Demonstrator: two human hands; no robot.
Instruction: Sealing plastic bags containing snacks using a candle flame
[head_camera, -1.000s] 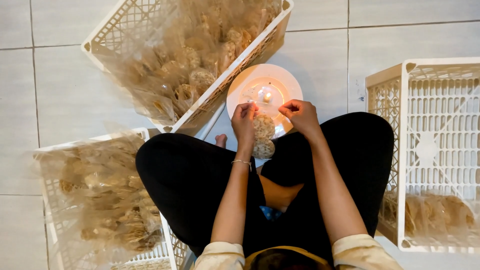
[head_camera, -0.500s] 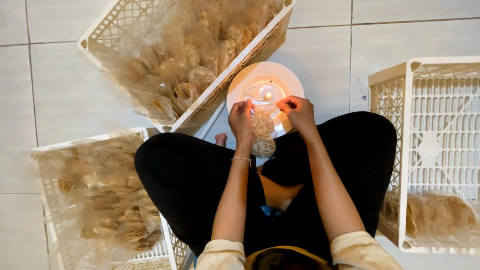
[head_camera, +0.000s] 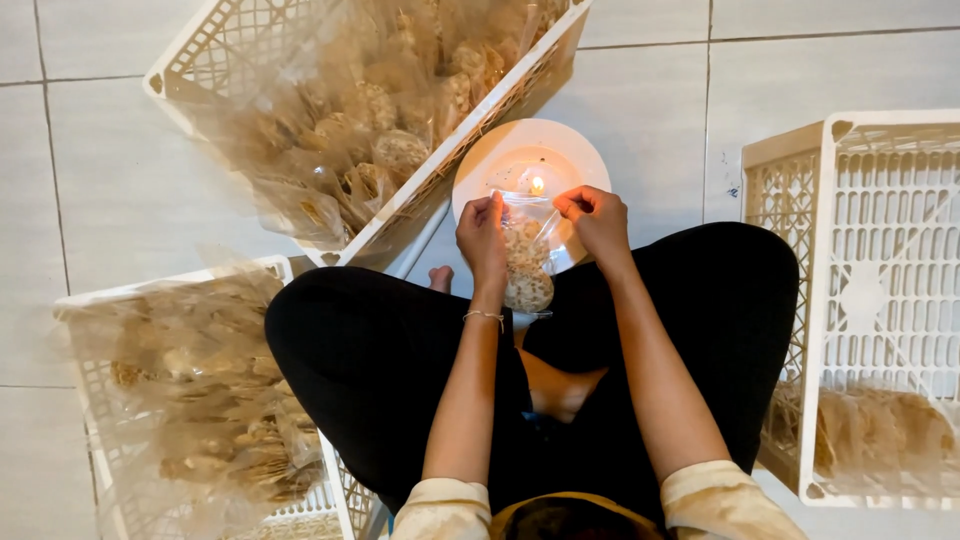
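Fingers pinched tight on the top edge of a small clear bag of snacks, and that goes for both sides: the left hand grips the left corner, the right hand clamps the right corner, the mouth of the bag stretched flat between them. The bag hangs down from that grip, packed with pale brown crackers, its lower end just over the person's crossed legs in black trousers. A thin bracelet sits on the left wrist. Just beyond the bag's top edge, a small candle flame burns at the middle of a round white plate resting on the tiled floor. 3 white plastic crates ring the person: 1 at the near left, heaped with filled clear bags; 1 at the right, with a few bags lying low in its near end; and farthest out, a tilted crate at the upper left, brim-full of bagged snacks, its rim just beside the plate.
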